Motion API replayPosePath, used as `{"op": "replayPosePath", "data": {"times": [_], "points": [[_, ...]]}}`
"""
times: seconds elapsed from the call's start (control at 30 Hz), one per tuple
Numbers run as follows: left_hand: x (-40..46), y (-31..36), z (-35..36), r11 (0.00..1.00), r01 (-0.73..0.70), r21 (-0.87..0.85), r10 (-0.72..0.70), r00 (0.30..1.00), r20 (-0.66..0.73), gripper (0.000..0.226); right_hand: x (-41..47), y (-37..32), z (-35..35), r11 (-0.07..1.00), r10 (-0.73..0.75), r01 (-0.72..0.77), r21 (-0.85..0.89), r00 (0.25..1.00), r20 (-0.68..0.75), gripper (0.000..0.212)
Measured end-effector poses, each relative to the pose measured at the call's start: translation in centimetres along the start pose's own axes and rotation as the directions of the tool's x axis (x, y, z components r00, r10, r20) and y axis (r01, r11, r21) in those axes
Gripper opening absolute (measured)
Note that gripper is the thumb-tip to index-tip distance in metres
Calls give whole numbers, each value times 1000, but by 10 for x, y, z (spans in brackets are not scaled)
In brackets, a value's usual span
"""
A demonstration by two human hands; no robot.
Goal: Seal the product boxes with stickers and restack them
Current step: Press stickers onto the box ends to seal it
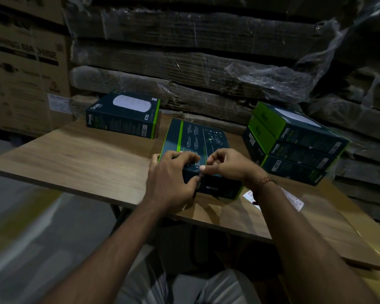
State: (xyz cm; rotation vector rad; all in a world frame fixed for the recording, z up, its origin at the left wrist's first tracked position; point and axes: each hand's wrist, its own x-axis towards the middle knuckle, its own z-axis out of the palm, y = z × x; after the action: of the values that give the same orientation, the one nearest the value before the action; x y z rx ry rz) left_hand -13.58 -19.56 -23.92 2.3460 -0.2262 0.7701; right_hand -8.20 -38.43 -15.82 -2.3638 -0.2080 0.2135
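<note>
The near end of a dark product box (pixel 198 145) is gripped by the left hand (pixel 171 174), fingers curled over its top and thumb on its front face. Its top edge is pinched by the right hand (pixel 225 164); whether a sticker is held cannot be told. The box lies flat near the front of the counter (pixel 75 156). A single box (pixel 124 114) stands behind left, a stack of three boxes (pixel 294 143) right. White sheets (pixel 293 198) lie partly hidden beneath the right wrist. Wrapped cardboard (pixel 195 62) is piled behind. The held box shows green stripes and fine print.
</note>
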Motion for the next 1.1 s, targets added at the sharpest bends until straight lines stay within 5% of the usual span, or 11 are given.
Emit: {"op": "replayPosePath", "data": {"times": [0.4,0.57,0.83,1.1], "points": [[-3,9,-4,999,9,-41,-10,1000,-30,60,0,8,1,997,-47,49,60,998,-30,17],[-2,7,-6,998,49,-31,-48,998,33,69,-4,17,8,992,-123,122,-16,992,-41,36],[-1,7,-7,997,71,-43,-69,996,53,70,-22,35,27,879,-449,358,-316,844,-293,32],[-2,9,-7,996,74,-41,-73,997,35,65,-30,42,25,858,-504,438,-267,818,-279,33]]}}
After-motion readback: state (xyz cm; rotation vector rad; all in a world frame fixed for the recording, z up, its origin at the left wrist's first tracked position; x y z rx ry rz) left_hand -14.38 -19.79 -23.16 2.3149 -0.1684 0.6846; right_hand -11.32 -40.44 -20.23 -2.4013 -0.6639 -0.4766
